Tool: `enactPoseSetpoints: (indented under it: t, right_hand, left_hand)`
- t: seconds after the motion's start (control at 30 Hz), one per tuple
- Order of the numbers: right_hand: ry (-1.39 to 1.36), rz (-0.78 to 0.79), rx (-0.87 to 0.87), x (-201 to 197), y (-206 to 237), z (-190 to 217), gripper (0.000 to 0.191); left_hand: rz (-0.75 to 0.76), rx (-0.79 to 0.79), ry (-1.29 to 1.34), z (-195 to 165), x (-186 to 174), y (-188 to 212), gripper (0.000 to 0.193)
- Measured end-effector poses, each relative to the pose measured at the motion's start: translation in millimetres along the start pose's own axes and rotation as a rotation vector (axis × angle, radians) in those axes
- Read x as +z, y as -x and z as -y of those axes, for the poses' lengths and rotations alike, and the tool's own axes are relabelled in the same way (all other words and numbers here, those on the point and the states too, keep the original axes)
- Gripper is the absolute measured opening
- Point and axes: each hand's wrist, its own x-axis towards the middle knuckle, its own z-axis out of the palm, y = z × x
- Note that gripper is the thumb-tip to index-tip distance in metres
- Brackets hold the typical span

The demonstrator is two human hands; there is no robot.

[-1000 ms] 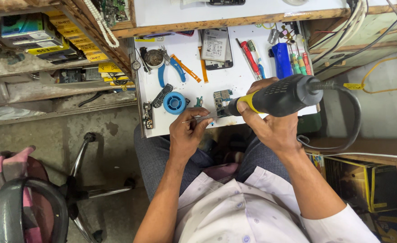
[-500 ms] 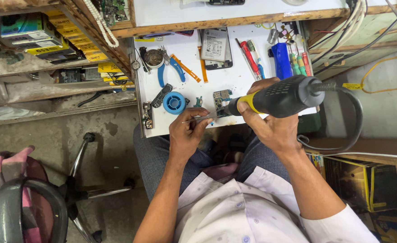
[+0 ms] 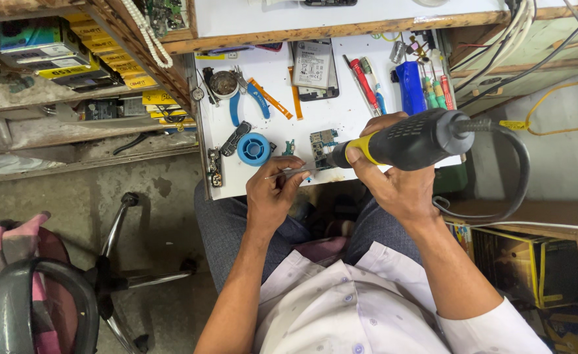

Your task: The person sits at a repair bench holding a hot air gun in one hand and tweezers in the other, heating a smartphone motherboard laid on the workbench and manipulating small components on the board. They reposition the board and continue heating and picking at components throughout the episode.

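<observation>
Crowding the circuit board (image 3: pixel 322 139): solder spool (image 3: pixel 254 148), pliers (image 3: pixel 246 98).

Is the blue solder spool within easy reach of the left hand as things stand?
Probably yes: the blue solder spool lies just beyond the left hand with bare worktop between, but that hand holds tweezers.

One head-worn view, looking steeply down from above the seated person, near the hands and lap, white surface (image 3: pixel 341 118) at top centre, floor (image 3: pixel 132 216) and chair (image 3: pixel 46 308) at left, shelves (image 3: pixel 53 72) upper left
</observation>
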Motion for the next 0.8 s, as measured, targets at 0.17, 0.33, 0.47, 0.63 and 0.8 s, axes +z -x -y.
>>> enactPoseSetpoints:
  t: [0.17,0.33,0.47,0.63,0.8]
  right_hand:
    - [0.003,0.004,-0.029,0.2,-0.5,0.4,0.023]
    - [-0.002,0.003,-0.02,-0.8,-1.0,1.7,0.024]
    - [-0.006,0.001,-0.018,-0.7,-0.8,2.8,0.023]
    - [-0.006,0.011,-0.024,-0.3,-1.5,2.3,0.023]
    - [0.046,0.011,-0.073,0.1,-0.7,2.3,0.021]
  left_hand:
    - [-0.002,0.002,-0.008,-0.8,0.1,0.3,0.017]
    - [0.002,-0.008,-0.023,-1.2,0.8,0.2,0.016]
    - [0.003,-0.022,-0.032,-1.2,-0.2,0.9,0.017]
    - [-0.008,0.018,-0.033,-0.1,-0.1,0.3,0.017]
    - [-0.017,0.008,-0.034,1.2,0.4,0.7,0.017]
